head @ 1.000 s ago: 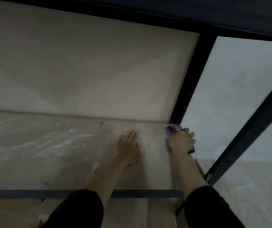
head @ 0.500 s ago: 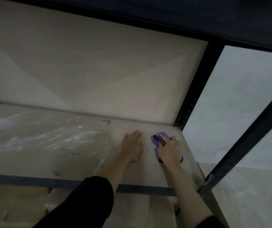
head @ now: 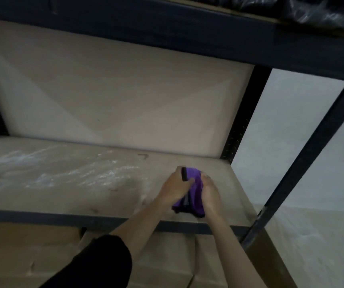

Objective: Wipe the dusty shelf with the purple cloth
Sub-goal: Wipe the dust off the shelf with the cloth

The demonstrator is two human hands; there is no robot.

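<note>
1. The purple cloth (head: 194,190) sits bunched just right of the frame's centre, over the right end of the shelf (head: 63,183), pressed between both hands.
2. The left hand (head: 174,187) has its grip closed on the cloth's left side (a dark strip shows at the thumb).
3. The right hand (head: 211,194) is clasped on the cloth's right side.
4. Pale dust streaks (head: 73,173) lie across the shelf at middle left.

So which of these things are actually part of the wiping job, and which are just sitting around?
Part of the job:
- cloth, purple, held between both hands
- shelf, with pale dust streaks on its left part
- left hand
- right hand

Just there:
- boxes on the level below
- black plastic on the level above
</note>
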